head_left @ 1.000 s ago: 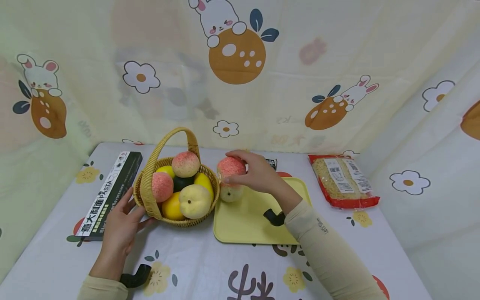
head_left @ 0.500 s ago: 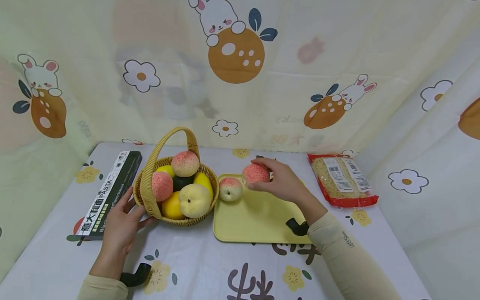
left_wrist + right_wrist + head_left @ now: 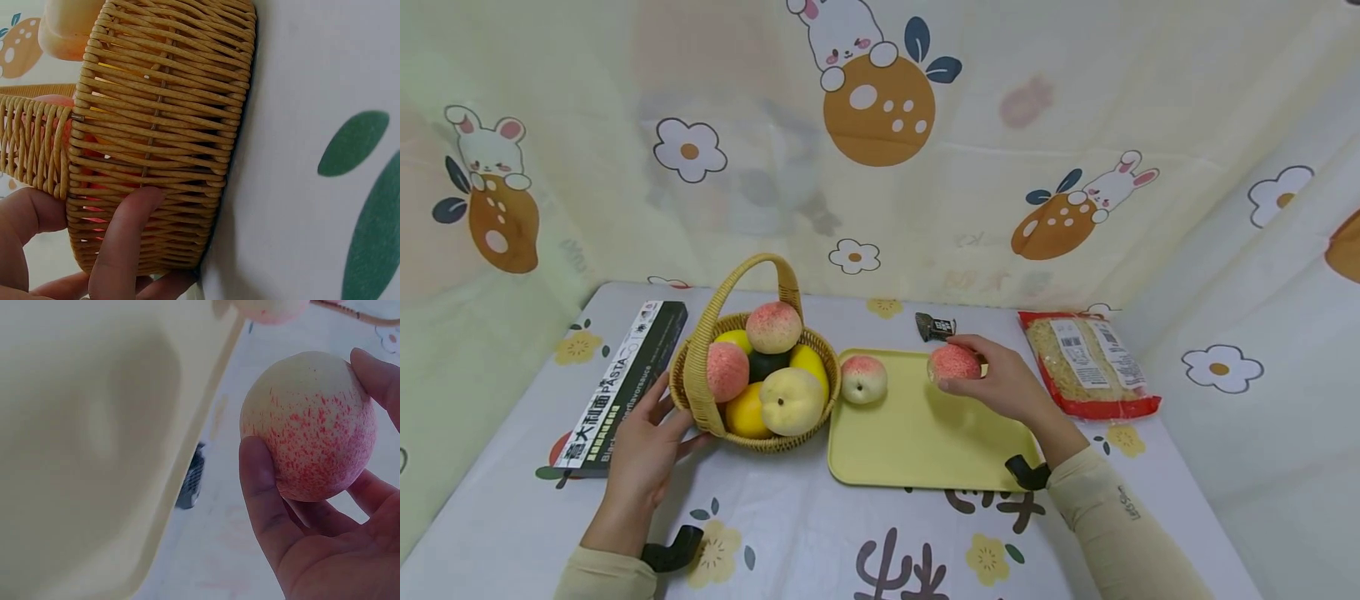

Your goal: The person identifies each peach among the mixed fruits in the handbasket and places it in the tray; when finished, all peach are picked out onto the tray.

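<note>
My right hand grips a red-speckled peach between thumb and fingers, above the back right part of the yellow tray. In the right wrist view, the peach shows its pale and pink skin. Another peach lies at the tray's back left corner. My left hand holds the left side of a wicker basket, its thumb on the woven wall in the left wrist view. Inside the basket are a pale peach, two redder peaches, several yellow fruits and a dark green one.
A black pasta box lies left of the basket. Behind the tray is a small black wrapped packet, and to the right a red-edged clear bag of pale yellow food. A printed curtain hangs behind the table.
My right hand has carried the peach rightward, from over the other peach near the basket to the tray's right part. The black packet has come into full view. My left hand stays on the basket.
</note>
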Motion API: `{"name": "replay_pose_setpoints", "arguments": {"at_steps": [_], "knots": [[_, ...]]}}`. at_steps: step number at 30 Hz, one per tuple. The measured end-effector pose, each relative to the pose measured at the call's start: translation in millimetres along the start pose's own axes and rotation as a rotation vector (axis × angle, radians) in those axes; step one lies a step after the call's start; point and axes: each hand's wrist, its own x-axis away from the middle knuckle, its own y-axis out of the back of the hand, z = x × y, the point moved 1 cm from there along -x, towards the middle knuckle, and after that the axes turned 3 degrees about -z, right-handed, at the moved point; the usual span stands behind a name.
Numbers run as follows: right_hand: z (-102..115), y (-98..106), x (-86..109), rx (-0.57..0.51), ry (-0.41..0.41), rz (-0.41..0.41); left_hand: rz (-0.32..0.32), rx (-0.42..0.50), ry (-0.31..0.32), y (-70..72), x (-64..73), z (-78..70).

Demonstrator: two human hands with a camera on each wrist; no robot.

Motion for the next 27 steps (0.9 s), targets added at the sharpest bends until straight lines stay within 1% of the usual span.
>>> {"name": "replay_pose_setpoints", "arguments": {"at_steps": [4,7,11,15,19,23,27], "knots": [[-8,-3,-6.9,-0.008,-0.027,0.010,-0.001,0.001,-0.010,0.8,-1.8,-0.6],[-10,-13,-16.7,-0.003,-0.028,0.044,0.003,0.001,-0.005,1.6,-2.3,-0.7],[-3,-29,-29.1,0.011,-0.001,0.089,0.009,-0.001,0.001,1.3,-1.9,0.8],[9,-39,-37.0,-0.003,0.021,0.115,0.006,-0.007,-0.005,0.5,-2.1,2.5],[15,-42,-41.7,-0.011,0.026,0.125,0.008,-0.007,-0.009,0.4,-2.2,1.5],[13,-43,-42.9,0.002,0.007,0.126,0.011,-0.005,-0.007,-0.1,-1.6,0.5],[10,-43,-41.5,0.006,-0.009,0.121,-0.001,-0.002,-0.005,-0.5,-1.0,0.5]]}}
